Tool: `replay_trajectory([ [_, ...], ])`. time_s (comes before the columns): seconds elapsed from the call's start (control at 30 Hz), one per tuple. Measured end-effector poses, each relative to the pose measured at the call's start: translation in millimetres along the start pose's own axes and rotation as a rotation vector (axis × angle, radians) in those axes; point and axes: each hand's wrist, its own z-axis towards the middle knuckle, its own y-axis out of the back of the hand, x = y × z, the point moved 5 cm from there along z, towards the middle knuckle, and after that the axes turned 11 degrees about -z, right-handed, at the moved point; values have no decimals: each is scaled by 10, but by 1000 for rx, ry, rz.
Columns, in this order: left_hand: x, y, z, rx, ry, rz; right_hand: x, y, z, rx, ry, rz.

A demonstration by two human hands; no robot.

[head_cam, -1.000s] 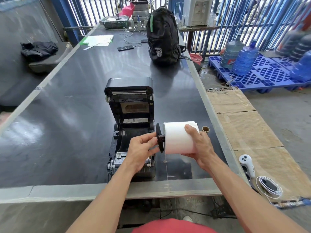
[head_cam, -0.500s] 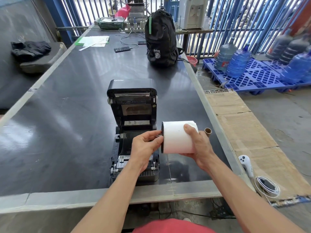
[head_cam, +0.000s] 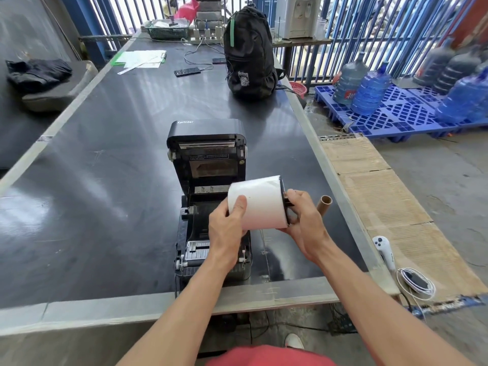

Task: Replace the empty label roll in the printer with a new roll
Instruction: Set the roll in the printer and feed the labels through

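- A person holds a new white label roll point(head_cam: 257, 203) in the air above the open printer point(head_cam: 211, 204), which sits near the front edge of the dark table point(head_cam: 92, 202); its lid is tipped up and the roll bay below looks empty.
- The left hand point(head_cam: 228, 228) wraps the near end of the roll, thumb laid across the paper, fingers point(head_cam: 240, 207) curled around it and holding it firmly.
- The right hand point(head_cam: 303, 223) cups the far end, fingers closed against a black holder piece point(head_cam: 286, 200) that sticks out of the core; how deep it sits cannot be told.
- The roll is tilted, far end higher. Lowered at that slant, one end could miss its slot in the bay and the roll would sit crooked, likely feeding labels askew.
- If the black holder piece is not pushed fully home, it could slide out of the core as the roll goes down, dropping the roll onto the printer's front rollers.
- A loose outer edge shows at the top of the roll; a slack grip could let the paper unwind or crease.
- The empty cardboard core point(head_cam: 324, 206) stands just beside the right hand near the table's edge; a stray wrist could knock it to the floor.
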Motion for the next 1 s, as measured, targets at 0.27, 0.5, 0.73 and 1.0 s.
replay_trajectory([
  [0.27,-167,336,1,-48,-16,29,-40,-239,-87,-92,52,-73],
  [0.5,-161,663,-50,-156,-7,40,-91,-421,-9,-65,81,-253],
  [0.73,-279,787,-12,-205,6,5,-4,-561,140,81,40,-337],
  [1.0,-463,894,268,-137,-16,190,-37,-686,311,28,19,-406],
])
